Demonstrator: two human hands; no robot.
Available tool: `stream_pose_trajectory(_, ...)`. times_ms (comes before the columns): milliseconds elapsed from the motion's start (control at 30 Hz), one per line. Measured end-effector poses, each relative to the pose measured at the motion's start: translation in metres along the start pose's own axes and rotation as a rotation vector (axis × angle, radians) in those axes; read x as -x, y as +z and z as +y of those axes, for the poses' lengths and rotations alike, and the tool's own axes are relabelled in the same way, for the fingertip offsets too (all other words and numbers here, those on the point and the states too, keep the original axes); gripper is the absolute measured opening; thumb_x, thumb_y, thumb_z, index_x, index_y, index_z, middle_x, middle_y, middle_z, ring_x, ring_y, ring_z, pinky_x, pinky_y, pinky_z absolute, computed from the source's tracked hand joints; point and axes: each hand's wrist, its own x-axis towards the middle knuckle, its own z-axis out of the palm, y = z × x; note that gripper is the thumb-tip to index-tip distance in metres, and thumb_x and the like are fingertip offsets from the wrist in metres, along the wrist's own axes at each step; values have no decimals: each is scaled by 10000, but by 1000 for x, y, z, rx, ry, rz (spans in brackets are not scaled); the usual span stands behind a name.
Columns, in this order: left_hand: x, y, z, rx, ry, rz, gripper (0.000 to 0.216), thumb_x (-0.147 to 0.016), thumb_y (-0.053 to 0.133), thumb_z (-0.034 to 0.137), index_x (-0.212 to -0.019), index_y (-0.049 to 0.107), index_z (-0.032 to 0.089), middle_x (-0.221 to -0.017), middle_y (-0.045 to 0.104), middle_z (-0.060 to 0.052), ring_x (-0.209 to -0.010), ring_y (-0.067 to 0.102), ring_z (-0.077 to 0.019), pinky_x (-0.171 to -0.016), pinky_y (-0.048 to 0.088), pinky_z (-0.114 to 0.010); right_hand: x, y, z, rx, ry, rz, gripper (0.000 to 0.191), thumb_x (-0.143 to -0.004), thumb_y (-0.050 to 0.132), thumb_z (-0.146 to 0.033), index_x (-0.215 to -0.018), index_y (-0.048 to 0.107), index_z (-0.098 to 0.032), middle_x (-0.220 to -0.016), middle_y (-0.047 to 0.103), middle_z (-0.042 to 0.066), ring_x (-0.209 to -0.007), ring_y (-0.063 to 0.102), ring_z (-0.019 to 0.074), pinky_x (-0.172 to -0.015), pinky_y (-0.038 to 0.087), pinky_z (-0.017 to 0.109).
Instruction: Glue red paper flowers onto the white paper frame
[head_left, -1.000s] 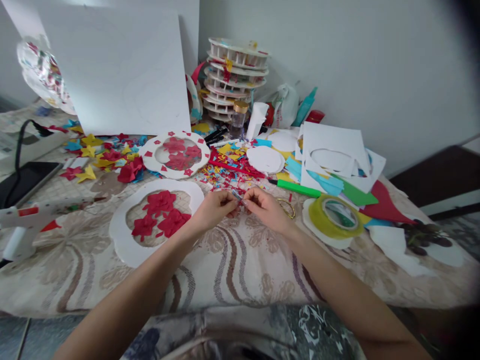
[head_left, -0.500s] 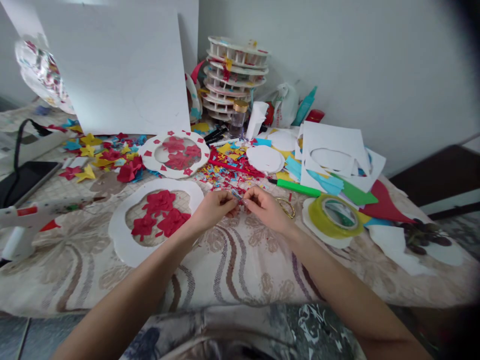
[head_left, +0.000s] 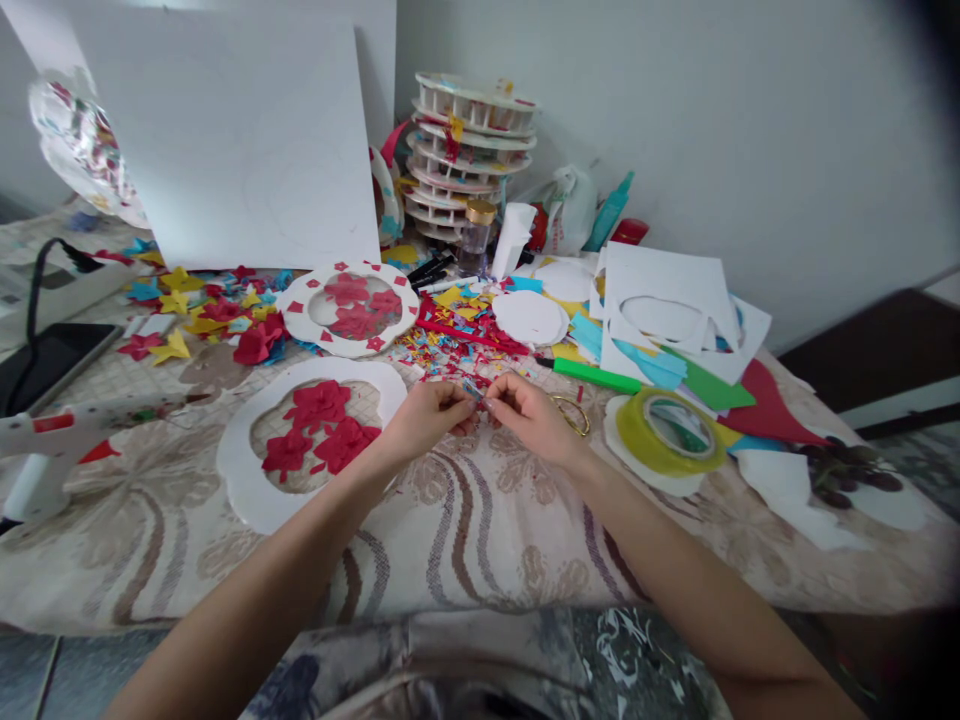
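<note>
My left hand and my right hand meet over the patterned tablecloth, fingertips pinched close together. Between them sits a small bluish piece, perhaps paper; the fingers hide most of it. Just right of my right hand lie gold-handled scissors, mostly covered by the hand. A heap of tiny coloured paper scraps spreads beyond my fingertips. By my left wrist lies a white wavy-edged ring with red paper flowers inside its opening.
A hot glue gun and a phone lie at left. Yellow tape and a green cutter are at right, near cut white sheets. Behind stand a tiered white stack and a large white board.
Almost nothing differs. Both hands keep the same pinch around the small bluish piece, with only a slight shift at the fingertips.
</note>
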Motion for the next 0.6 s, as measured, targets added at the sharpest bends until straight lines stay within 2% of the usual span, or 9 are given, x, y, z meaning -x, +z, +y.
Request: stream_pose_trajectory(600, 0, 1, 2, 69, -67, -28, 190, -751, 602, 300, -725, 625, 113, -658, 639, -32, -566, 577, -81, -576, 492, -202, 1, 0, -3, 14, 9, 9, 47, -835, 478, -218, -792, 467, -200, -692, 469, -29, -625, 448, 114, -599, 367, 257)
